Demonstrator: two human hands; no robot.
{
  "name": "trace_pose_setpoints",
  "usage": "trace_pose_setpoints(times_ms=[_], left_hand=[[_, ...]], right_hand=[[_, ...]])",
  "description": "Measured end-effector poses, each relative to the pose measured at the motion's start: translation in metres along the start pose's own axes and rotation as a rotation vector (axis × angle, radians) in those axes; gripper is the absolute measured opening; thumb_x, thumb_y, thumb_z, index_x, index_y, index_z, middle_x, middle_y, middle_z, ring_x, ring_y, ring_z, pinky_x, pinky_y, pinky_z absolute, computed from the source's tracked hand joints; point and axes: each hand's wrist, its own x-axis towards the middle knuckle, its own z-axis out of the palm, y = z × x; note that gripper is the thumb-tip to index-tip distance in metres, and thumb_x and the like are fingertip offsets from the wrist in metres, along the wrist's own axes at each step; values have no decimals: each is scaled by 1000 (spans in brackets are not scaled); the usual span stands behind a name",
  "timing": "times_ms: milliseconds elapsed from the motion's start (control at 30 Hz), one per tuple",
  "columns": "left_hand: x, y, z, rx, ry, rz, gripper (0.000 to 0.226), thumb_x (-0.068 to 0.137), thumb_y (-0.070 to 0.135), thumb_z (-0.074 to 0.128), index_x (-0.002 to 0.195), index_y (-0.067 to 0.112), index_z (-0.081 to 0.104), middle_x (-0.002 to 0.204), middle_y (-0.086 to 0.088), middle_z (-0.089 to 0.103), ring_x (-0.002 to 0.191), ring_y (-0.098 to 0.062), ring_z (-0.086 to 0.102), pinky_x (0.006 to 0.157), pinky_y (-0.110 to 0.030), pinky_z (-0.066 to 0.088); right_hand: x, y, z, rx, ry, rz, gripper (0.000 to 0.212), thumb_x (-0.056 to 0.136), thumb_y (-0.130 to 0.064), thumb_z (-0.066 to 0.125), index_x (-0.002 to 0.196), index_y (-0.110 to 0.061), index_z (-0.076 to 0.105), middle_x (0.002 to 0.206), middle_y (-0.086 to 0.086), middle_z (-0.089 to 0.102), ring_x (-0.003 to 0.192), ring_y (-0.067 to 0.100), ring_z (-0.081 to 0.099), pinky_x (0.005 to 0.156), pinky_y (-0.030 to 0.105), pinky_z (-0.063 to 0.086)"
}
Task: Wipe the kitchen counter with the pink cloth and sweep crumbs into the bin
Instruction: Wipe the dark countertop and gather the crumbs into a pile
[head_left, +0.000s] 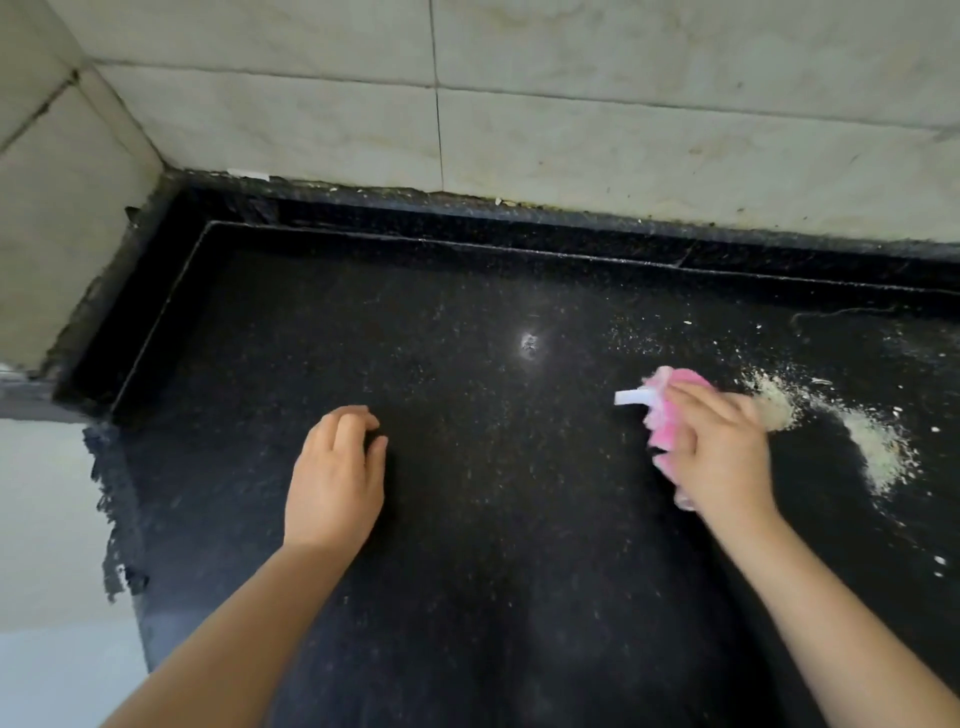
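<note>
The right hand (719, 457) presses a fluffy pink cloth (670, 410) onto the black speckled stone bench (467, 519), beside pale scattered crumbs (878, 452).

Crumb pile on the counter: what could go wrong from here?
1. The crumbs lie right of the pink cloth; a fast stroke by the right hand may scatter them.
2. No bin shows in view, so crumbs pushed off the counter could miss it.
3. The left hand rests in the wiping path.
</note>
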Motion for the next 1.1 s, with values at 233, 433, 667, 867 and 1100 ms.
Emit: trace_pose_setpoints(times_ms=[233,433,667,867,1100], left_hand=[[13,-32,-7,86,4,47,16,87,-4,51,97,-9,63,114,-25,59,109,-42,52,93,-47,40],[30,-47,-12,136,9,119,15,87,0,53,90,-11,63,110,-27,60,108,-44,52,91,-53,40],[51,-61,-4,161,17,141,26,80,3,65,101,-10,59,117,-29,56,116,-44,48,94,-53,39],[56,-67,2,209,18,145,31,88,0,45,115,-11,54,126,-29,50,123,-43,42,102,-48,28],[56,-67,1,213,9,151,30,91,0,45,118,-10,52,129,-28,48,125,-41,39,104,-47,24]], right_hand=[[-41,-155,75,172,-305,-544,68,47,-15,82,112,-11,61,118,2,60,108,20,37,69,36,46],[17,-106,77,8,-240,-292,69,36,-13,84,102,-22,65,114,-8,63,102,21,40,68,37,45],[36,-53,37,34,-119,80,65,59,10,72,118,-15,60,120,-4,58,101,32,42,79,32,44],[50,-177,94,72,-315,-386,74,54,-13,81,123,-15,54,130,-1,53,117,30,44,84,41,41],[76,-146,104,-163,-382,-234,66,74,-26,69,133,-24,40,146,-12,29,128,20,23,90,35,29]])
